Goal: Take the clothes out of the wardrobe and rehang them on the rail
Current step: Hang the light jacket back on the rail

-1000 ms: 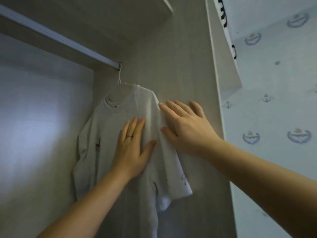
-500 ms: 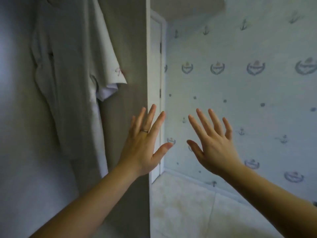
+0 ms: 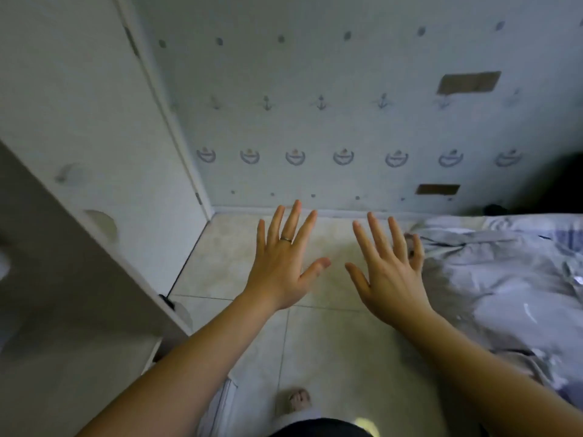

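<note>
Both hands are held out in front of the person, palms down and fingers spread wide, gripping nothing. The left hand wears a thin ring on one finger, its thumb splayed toward the right hand, which hangs just beside it, the two thumbs near each other but apart. Below them lies a pale tiled floor, and a bare foot shows at the bottom edge between the forearms. The wardrobe stands at the left, seen only as a grey slanted panel running from the left edge down to the lower left, with a white door behind it that reaches the corner of the room. The wall ahead carries pale wallpaper printed with rows of small anchors, dots and round emblems, plus two brown patches toward the right. A heap of crumpled grey-blue bedding fills the right side, and the right hand's outer fingers overlap its near edge in this view; whether they touch it I cannot tell. The cloth there is blurred, so it may be bed linen only or may include garments.
</note>
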A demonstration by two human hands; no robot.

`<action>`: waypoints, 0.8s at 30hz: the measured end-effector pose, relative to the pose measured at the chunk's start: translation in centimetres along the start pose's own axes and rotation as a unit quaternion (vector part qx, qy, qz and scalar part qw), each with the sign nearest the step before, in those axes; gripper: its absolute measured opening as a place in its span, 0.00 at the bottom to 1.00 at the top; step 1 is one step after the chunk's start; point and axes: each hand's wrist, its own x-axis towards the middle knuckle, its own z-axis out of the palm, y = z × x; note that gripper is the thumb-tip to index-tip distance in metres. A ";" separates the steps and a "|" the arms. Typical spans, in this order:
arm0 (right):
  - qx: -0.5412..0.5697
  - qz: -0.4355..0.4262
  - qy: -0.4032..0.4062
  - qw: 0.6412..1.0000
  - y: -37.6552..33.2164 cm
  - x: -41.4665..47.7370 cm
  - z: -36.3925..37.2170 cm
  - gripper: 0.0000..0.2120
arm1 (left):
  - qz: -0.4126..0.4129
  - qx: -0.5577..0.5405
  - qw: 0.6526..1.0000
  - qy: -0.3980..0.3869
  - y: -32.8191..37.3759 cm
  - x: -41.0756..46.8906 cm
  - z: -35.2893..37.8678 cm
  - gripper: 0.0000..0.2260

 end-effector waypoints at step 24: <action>-0.060 0.620 -0.108 0.775 29.9 -12.5 3.4 0.33 | 0.423 -0.106 0.848 -0.301 32.3 26.6 26.9 0.38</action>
